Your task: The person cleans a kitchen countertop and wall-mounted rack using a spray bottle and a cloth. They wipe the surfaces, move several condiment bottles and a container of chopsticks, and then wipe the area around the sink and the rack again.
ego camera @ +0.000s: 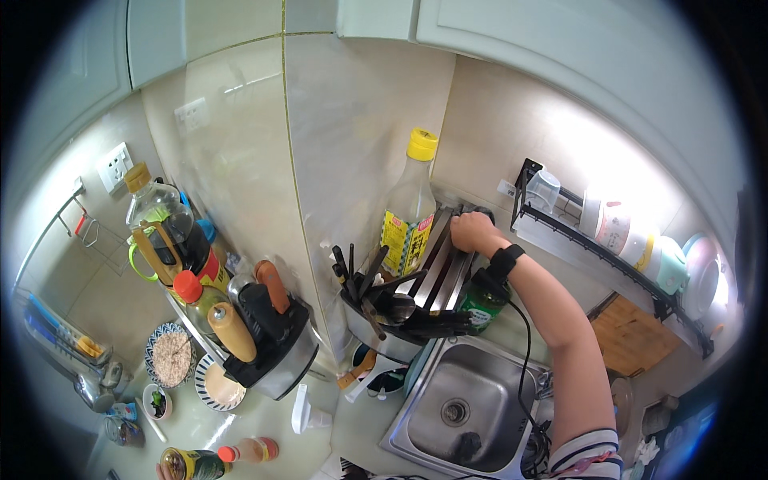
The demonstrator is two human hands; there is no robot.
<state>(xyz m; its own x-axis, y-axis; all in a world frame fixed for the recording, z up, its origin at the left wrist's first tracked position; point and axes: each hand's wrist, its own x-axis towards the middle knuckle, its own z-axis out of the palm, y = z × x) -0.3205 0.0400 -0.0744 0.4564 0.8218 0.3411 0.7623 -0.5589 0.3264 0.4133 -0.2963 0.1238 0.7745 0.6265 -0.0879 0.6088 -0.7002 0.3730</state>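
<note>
My right hand [474, 233] reaches over a slatted metal rack [441, 246] in the corner, its curled fingers against a crumpled dark cloth-like thing [483, 212]; its grip is hidden. A black band circles the wrist. Left of this hand stands a tall bottle with a yellow cap [422, 144], and below it a green bottle [480, 309]. At the bottom left, a small skin-coloured patch, seemingly fingertips of my left hand [160, 472], shows beside a jar with a yellow rim [183, 465]. Whether it grips the jar is unclear.
Below my right arm lies a steel sink [459, 414] with a black cable beside it. A utensil holder [384, 339] and a knife block [270, 372] stand near the wall's corner. A dish rack [600, 249] hangs at right. Bowls and a small red-capped bottle [255, 450] sit at left.
</note>
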